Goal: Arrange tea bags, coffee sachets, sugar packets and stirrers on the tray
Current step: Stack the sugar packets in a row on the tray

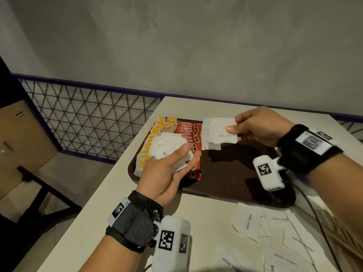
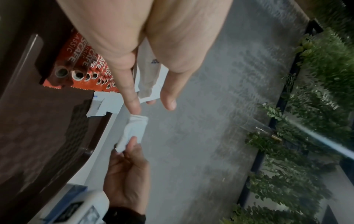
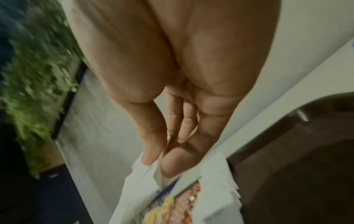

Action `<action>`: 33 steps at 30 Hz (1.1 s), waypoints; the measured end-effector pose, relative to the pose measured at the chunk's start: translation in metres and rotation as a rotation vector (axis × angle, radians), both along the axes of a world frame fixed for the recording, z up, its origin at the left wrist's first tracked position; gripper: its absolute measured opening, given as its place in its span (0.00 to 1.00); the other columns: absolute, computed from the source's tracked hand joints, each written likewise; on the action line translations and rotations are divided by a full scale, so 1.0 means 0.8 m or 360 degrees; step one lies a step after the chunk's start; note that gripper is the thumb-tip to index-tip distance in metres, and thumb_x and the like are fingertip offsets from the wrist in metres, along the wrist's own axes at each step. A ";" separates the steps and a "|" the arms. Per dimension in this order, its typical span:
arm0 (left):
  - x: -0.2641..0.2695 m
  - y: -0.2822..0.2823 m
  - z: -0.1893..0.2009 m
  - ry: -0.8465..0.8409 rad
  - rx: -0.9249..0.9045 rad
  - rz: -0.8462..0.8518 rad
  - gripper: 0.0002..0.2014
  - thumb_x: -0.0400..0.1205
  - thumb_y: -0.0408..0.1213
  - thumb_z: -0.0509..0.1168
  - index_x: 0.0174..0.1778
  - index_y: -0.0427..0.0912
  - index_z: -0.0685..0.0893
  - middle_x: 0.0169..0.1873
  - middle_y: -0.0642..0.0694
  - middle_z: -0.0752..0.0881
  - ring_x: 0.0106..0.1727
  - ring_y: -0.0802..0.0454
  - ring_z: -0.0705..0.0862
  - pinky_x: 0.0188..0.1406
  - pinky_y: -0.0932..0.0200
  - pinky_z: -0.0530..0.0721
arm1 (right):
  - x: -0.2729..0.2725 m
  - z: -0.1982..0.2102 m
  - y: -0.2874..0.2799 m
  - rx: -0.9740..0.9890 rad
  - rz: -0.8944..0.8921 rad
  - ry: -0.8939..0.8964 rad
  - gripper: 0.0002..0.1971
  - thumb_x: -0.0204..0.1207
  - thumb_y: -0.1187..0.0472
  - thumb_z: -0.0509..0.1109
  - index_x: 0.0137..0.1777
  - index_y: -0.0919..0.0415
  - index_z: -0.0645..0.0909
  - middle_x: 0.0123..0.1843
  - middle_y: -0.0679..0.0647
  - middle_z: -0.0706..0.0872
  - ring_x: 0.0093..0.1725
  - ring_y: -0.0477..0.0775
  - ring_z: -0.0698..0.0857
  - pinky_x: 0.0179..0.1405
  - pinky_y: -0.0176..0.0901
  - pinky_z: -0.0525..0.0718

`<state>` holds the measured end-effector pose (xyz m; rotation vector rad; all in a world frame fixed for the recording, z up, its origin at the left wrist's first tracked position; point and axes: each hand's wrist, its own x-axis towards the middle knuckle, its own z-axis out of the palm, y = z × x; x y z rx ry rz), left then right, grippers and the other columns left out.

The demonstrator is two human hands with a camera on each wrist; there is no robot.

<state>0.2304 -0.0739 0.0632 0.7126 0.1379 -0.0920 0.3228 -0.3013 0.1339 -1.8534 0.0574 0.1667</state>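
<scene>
The tray (image 1: 231, 173) lies bare across the frame's centre and right. Tea bags (image 1: 157, 128), Nescafe sachets (image 1: 188, 132) and placed sugar packets (image 1: 211, 144) crowd its upper-left part. Loose sugar packets (image 1: 275, 238) cover the table (image 1: 110, 193) at lower right.

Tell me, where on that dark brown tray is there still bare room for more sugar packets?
The dark brown plastic tray is bare across its middle and right, between the red coffee sachets and the right rim. The left side is crowded with yellow-tagged tea bags; white sugar packets fill the far strip beside the sachets.
</scene>
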 end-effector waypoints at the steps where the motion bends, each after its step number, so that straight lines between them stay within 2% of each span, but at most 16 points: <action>1: 0.000 0.001 0.000 0.0001 -0.0011 0.0008 0.21 0.82 0.20 0.69 0.72 0.34 0.81 0.61 0.35 0.91 0.59 0.36 0.92 0.68 0.37 0.85 | 0.011 -0.007 0.002 -0.0031 0.0011 0.0050 0.07 0.72 0.79 0.79 0.41 0.71 0.84 0.41 0.64 0.91 0.37 0.57 0.95 0.36 0.43 0.94; 3: -0.001 0.001 0.001 0.0009 -0.0023 0.0011 0.20 0.82 0.21 0.69 0.70 0.35 0.81 0.61 0.35 0.91 0.60 0.35 0.92 0.70 0.38 0.84 | 0.029 -0.022 0.009 -0.0163 0.0052 0.0144 0.06 0.73 0.80 0.79 0.42 0.73 0.85 0.41 0.64 0.92 0.38 0.58 0.95 0.36 0.45 0.94; 7: -0.002 0.000 0.004 0.0002 -0.0032 0.0028 0.20 0.82 0.21 0.69 0.70 0.36 0.82 0.61 0.35 0.92 0.58 0.37 0.92 0.66 0.38 0.86 | 0.050 -0.046 0.025 -0.0318 0.0077 0.0235 0.08 0.74 0.77 0.79 0.52 0.78 0.87 0.46 0.64 0.95 0.41 0.58 0.96 0.33 0.42 0.91; 9: -0.002 0.000 0.004 0.0002 -0.0040 0.0035 0.22 0.81 0.21 0.70 0.71 0.36 0.82 0.61 0.36 0.91 0.59 0.37 0.92 0.65 0.38 0.87 | 0.058 -0.055 0.031 -0.0385 0.0096 0.0276 0.09 0.74 0.77 0.79 0.53 0.77 0.88 0.49 0.65 0.95 0.46 0.62 0.96 0.36 0.44 0.92; 15: -0.001 0.000 0.002 0.0001 -0.0052 0.0020 0.24 0.81 0.21 0.70 0.74 0.36 0.80 0.61 0.35 0.91 0.60 0.35 0.91 0.65 0.37 0.86 | 0.073 -0.068 0.031 -0.0706 0.0122 0.0273 0.10 0.75 0.68 0.82 0.52 0.74 0.89 0.46 0.61 0.96 0.48 0.61 0.96 0.56 0.58 0.94; 16: -0.001 0.000 0.002 -0.0008 -0.0053 0.0019 0.24 0.81 0.21 0.70 0.74 0.36 0.80 0.61 0.35 0.91 0.61 0.35 0.91 0.66 0.36 0.86 | 0.072 -0.068 0.031 -0.0683 0.0117 0.0277 0.09 0.75 0.70 0.81 0.52 0.74 0.89 0.47 0.62 0.95 0.48 0.62 0.96 0.55 0.56 0.94; 19: 0.000 0.000 0.002 -0.0017 -0.0047 0.0029 0.24 0.81 0.21 0.70 0.74 0.36 0.80 0.61 0.36 0.91 0.59 0.37 0.92 0.69 0.34 0.85 | 0.069 -0.064 0.027 -0.0464 0.0078 0.0288 0.04 0.76 0.76 0.78 0.49 0.74 0.87 0.51 0.65 0.95 0.50 0.64 0.95 0.44 0.48 0.93; 21: -0.001 0.000 0.002 -0.0015 -0.0056 0.0032 0.24 0.81 0.21 0.70 0.74 0.36 0.80 0.61 0.35 0.91 0.58 0.37 0.92 0.70 0.33 0.84 | 0.066 -0.059 0.023 -0.0342 0.0051 0.0281 0.04 0.76 0.77 0.77 0.48 0.72 0.87 0.51 0.64 0.95 0.49 0.63 0.95 0.42 0.47 0.92; 24: -0.001 0.001 0.003 -0.0023 -0.0065 0.0021 0.24 0.82 0.21 0.69 0.75 0.37 0.79 0.63 0.35 0.90 0.62 0.35 0.91 0.68 0.35 0.85 | 0.064 -0.050 0.016 -0.0253 0.0044 0.0297 0.07 0.76 0.78 0.76 0.52 0.72 0.87 0.47 0.61 0.96 0.47 0.59 0.95 0.43 0.46 0.94; 29: -0.002 0.002 0.003 -0.0020 -0.0079 0.0029 0.22 0.82 0.22 0.69 0.73 0.37 0.81 0.62 0.35 0.91 0.62 0.35 0.91 0.65 0.36 0.86 | 0.060 -0.061 0.020 -0.0398 0.0085 0.0384 0.07 0.76 0.78 0.77 0.52 0.73 0.88 0.46 0.62 0.95 0.46 0.59 0.95 0.38 0.46 0.92; 33: -0.001 0.002 0.003 -0.0032 -0.0081 0.0045 0.21 0.82 0.22 0.69 0.71 0.37 0.82 0.62 0.35 0.91 0.64 0.35 0.90 0.64 0.36 0.87 | 0.063 -0.069 0.027 -0.0472 0.0057 0.0369 0.09 0.74 0.77 0.79 0.53 0.74 0.88 0.47 0.64 0.95 0.45 0.61 0.95 0.42 0.49 0.93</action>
